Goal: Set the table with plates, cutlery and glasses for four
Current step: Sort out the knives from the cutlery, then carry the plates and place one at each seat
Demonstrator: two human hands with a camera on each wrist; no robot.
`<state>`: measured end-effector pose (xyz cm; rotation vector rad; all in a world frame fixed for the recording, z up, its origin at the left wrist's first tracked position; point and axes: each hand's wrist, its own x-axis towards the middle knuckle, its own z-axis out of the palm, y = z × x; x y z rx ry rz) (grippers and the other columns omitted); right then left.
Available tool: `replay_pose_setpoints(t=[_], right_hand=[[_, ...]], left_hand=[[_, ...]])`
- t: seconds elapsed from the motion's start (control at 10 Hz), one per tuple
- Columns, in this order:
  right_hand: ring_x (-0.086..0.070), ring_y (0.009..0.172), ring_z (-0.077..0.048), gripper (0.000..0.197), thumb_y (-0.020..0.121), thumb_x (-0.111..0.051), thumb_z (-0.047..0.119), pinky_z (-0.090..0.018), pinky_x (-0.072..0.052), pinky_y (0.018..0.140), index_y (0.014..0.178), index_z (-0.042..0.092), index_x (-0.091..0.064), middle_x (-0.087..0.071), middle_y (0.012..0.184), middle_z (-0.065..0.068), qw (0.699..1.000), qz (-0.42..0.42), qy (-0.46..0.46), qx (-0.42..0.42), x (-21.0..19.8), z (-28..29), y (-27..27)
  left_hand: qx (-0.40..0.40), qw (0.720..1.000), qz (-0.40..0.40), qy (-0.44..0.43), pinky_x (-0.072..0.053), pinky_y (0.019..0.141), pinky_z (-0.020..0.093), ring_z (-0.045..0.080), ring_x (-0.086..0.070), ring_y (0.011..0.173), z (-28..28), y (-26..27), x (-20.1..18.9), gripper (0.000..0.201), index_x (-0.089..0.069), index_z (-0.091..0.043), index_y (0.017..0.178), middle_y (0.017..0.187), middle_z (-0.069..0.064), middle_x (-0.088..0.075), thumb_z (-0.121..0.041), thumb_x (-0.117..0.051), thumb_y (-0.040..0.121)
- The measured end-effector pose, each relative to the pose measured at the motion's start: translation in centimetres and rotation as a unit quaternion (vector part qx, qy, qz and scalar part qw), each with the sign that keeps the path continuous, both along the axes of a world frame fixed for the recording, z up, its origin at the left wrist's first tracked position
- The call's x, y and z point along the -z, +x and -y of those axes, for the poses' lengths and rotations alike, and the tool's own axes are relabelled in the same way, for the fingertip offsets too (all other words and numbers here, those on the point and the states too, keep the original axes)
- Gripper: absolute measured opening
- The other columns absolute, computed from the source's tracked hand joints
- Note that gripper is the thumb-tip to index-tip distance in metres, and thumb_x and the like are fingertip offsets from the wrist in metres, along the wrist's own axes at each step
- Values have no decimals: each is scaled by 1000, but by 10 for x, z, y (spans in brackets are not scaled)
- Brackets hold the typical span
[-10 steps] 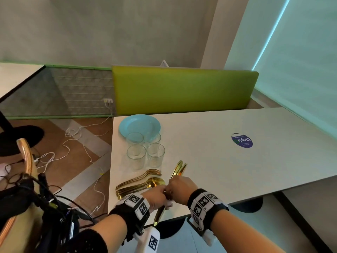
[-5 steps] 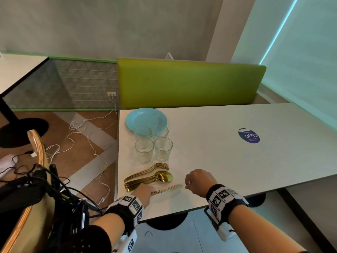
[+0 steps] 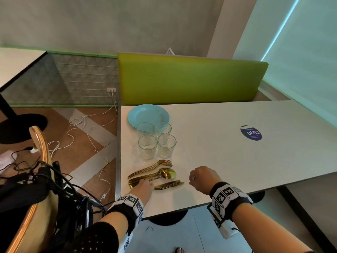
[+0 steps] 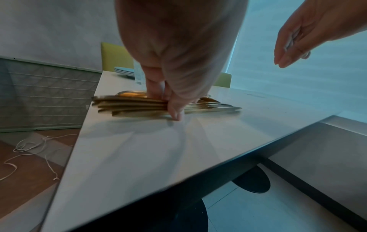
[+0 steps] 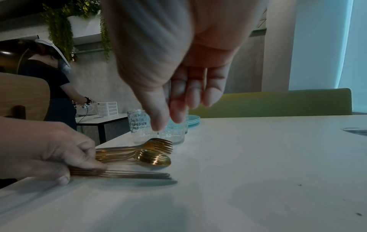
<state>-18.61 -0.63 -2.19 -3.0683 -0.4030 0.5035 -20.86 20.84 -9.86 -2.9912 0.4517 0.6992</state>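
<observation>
A bundle of gold knives (image 3: 168, 184) lies flat on the white table (image 3: 218, 161) near its front left corner. My left hand (image 3: 145, 182) grips the knife handles (image 5: 119, 174), fingers curled over them and thumb (image 4: 175, 113) on the near side. Gold spoons (image 3: 165, 174) and gold forks (image 3: 156, 165) lie just behind the knives. Behind those stand several clear glasses (image 3: 156, 141) and a stack of light blue plates (image 3: 148, 115). My right hand (image 3: 193, 179) hovers right of the knife tips, fingers (image 5: 178, 102) loosely hanging, holding nothing.
A blue round sticker (image 3: 251, 133) is on the table's right part. A green bench back (image 3: 191, 79) runs along the far edge. A wooden chair (image 3: 39, 161) with cables stands at my left. Another person (image 5: 49, 81) works at a table behind.
Both hands held the knife bundle up over the table edge a second ago. The knives now lie flat beside the spoons, my right hand has let go and drawn off to the right.
</observation>
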Motion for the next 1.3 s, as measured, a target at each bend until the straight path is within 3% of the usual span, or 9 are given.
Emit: replay_pose_setpoints(t=[0.4,0.6,0.8,1.1,1.2,1.3], right_hand=[[-57,111,-19,25,93,-50,30,-28,-44,88,111,20,-65,-64,117,-1,1000,5,1,23,-9,3,6],[-57,111,-18,26,93,-50,30,-29,-45,90,112,21,-65,-64,118,0,999,9,-3,34,-15,6,11],[-58,110,-19,24,92,-52,30,-29,-45,89,109,22,-66,-65,115,0,999,16,-2,36,-24,2,29],[-62,103,-18,20,88,-58,31,-27,-49,85,102,22,-70,-69,108,2,996,22,49,69,-35,-3,100],[-62,102,-19,20,87,-61,32,-28,-51,87,100,20,-70,-69,107,-1,993,28,75,87,-40,-1,143],[-61,105,-18,23,87,-60,35,-27,-50,90,101,20,-71,-69,109,0,992,25,80,90,-44,-1,192]], left_hand=[[15,1000,14,-9,-45,95,36,32,-55,116,0,8,-4,44,-48,-6,132,125,17,-54,6,-27,96],[15,997,73,-16,-44,94,34,26,-48,122,-1,12,-15,36,-53,-9,123,126,10,-55,1,-33,95],[7,996,80,-44,-45,94,35,25,-51,117,-3,31,-34,32,-56,-12,119,124,7,-56,-3,-39,93],[-51,943,178,-275,-50,85,31,17,-61,98,10,113,-100,23,-64,-20,106,106,-1,-68,-29,-48,94],[-106,924,179,-320,-50,86,32,20,-62,99,1,160,-127,23,-66,-18,107,105,0,-70,-26,-51,91],[-161,918,137,-336,-45,86,27,21,-60,106,-19,211,-147,28,-61,-15,117,111,4,-68,-21,-51,91]])
